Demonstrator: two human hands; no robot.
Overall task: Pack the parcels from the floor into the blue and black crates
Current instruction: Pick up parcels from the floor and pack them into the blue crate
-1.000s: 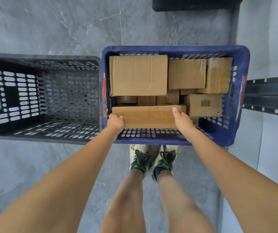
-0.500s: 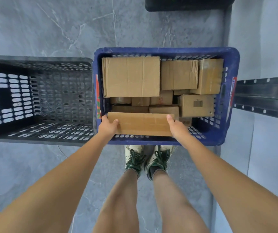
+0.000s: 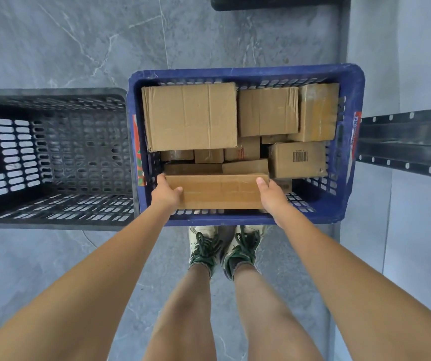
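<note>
A blue crate [image 3: 349, 142] stands on the floor in front of my feet, filled with several cardboard parcels. A long flat parcel [image 3: 219, 191] lies along the crate's near side. My left hand [image 3: 165, 192] grips its left end, thumb on top. Its right end is held by my right hand [image 3: 273, 196]. A large parcel [image 3: 191, 115] sits at the crate's far left, and a barcoded parcel [image 3: 297, 158] lies at the right. Left of the blue crate stands a black crate [image 3: 53, 157], with no parcels visible inside.
The floor is grey marble-look tile [image 3: 79, 43]. A black perforated metal rail [image 3: 407, 142] juts in at the right of the blue crate. A dark object [image 3: 274, 2] lies at the top edge. My shoes [image 3: 224, 246] stand right behind the crate.
The long parcel has come toward the crate's near wall and tilted flatter in my hands. The view has shifted slightly, so the crates appear lower and more to the left.
</note>
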